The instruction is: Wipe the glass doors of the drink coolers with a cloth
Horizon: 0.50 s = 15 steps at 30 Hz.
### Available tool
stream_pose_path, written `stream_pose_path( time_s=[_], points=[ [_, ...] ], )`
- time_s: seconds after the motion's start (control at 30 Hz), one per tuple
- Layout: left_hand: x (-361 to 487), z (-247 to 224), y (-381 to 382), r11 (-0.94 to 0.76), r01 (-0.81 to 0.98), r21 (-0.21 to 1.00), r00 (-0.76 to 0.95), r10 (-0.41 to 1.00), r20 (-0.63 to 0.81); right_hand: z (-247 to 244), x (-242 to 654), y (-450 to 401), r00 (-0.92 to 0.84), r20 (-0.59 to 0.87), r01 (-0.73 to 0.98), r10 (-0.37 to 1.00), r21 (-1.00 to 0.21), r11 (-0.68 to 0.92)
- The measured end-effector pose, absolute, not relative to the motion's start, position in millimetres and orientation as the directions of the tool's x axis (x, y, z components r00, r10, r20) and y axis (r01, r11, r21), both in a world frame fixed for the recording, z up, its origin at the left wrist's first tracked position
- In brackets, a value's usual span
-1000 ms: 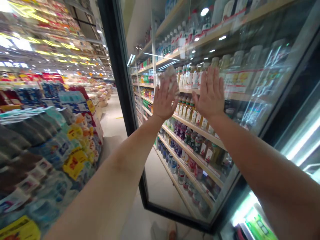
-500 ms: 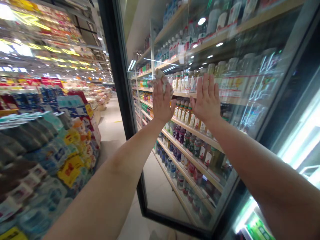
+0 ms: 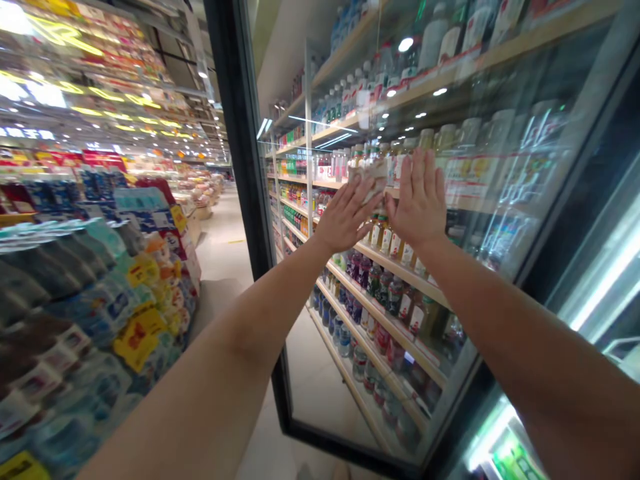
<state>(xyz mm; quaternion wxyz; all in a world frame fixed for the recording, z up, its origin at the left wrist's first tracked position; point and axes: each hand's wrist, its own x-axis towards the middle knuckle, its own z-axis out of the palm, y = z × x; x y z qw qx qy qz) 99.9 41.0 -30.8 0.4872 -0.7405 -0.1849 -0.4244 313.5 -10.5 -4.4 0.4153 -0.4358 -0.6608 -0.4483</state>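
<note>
Your left hand [image 3: 343,223] lies wide open with fingers spread, pinning a pale, crumpled cloth [image 3: 369,175] under the fingers against the glass pane [image 3: 330,403] rather than clasping it; whether any fold is pinched cannot be told. Your right hand [image 3: 420,207] is flat and open on the same pane, fingers nearly together, and holds nothing. The cloth sits just beside the right thumb, in front of bottles [image 3: 380,237] seen through the glass.

As a matter of judgement, spread the cloth to cover your whole palm, since bare fingers on the pane may leave prints. Apply light, even pressure, brace the black door frame [image 3: 240,167] rather than the glass, and allow the two hands more room, as their thumbs come near each other.

Count: two hands, one cloth, one framed pane in contact with your hands. The bottles on the shelves [image 3: 407,267] and the packs [image 3: 50,267] stacked to your left are too many and too blurred to count
</note>
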Motion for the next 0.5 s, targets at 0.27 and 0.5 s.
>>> stream_pose_path(
  time_s=[0.27, 0.5],
  points=[
    [100.2, -28.0, 40.8, -0.486, 0.815, -0.315, 0.288, -0.132, 0.948, -5.3, 313.8, -10.3, -0.276, 0.943, 0.950, 0.186, 0.239, 0.200],
    [72.8, -24.1, 37.3, -0.427, 0.777, -0.461, 0.463, -0.108, 0.880, -6.2, 314.6, -7.5, -0.279, 0.946, 0.950, 0.162, 0.248, 0.188]
  ],
)
